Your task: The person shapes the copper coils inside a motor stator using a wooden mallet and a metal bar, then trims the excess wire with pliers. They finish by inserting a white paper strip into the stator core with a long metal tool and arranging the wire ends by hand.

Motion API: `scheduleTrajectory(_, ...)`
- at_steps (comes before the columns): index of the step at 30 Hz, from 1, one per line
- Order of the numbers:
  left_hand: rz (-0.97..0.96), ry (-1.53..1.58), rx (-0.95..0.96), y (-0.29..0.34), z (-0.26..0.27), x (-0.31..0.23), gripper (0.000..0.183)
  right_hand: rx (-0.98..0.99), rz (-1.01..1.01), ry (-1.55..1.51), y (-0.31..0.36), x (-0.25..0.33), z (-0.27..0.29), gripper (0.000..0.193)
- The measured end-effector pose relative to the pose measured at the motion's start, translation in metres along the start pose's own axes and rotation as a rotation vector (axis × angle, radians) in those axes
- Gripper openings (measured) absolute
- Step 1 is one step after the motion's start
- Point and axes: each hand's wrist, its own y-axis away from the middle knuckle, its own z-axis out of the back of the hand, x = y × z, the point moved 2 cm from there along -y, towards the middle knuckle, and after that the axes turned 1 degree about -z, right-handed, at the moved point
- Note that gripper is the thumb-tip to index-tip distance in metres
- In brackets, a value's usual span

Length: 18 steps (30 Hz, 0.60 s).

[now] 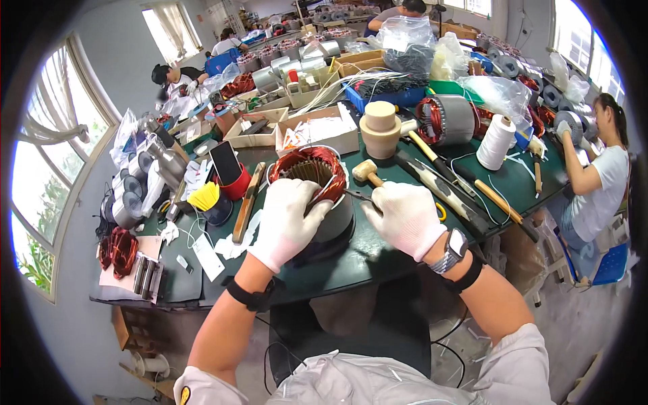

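In front of me a motor stator (334, 229) stands upright on the table, a grey metal ring with red-brown copper windings (324, 162) bulging from its top. My left hand (290, 219), in a white glove, grips the near left part of the windings, its fingertips hidden inside the ring. My right hand (412, 219), gloved too, is closed round a thin dark tool (358, 195) whose tip reaches the right side of the windings; its exact kind is hidden. A wooden mallet (366, 171) lies just beyond that hand. Beside the hand shows a yellow loop (441, 212).
A flat wooden stick (250, 202), a phone (227, 162) and a cup with yellow strips (205, 197) stand left. Right are hammers (498, 199), a white thread cone (496, 142) and another stator (447, 120). A co-worker (594, 165) sits at the right; others work farther back.
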Motion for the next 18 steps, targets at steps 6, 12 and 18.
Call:
scheduleTrajectory(6,-0.035,0.056,-0.015,0.007,0.006,0.014,0.026,0.057,0.046,0.09,0.0,0.015,0.007,0.026)
scheduleTrajectory(12,-0.061,0.152,0.024,0.002,0.012,0.026,0.019,0.007,0.11,0.1,0.006,0.033,0.0,0.019)
scheduleTrajectory(18,-0.028,0.219,-0.029,0.003,0.005,0.03,0.015,0.046,0.071,0.22,0.002,0.057,-0.009,0.012)
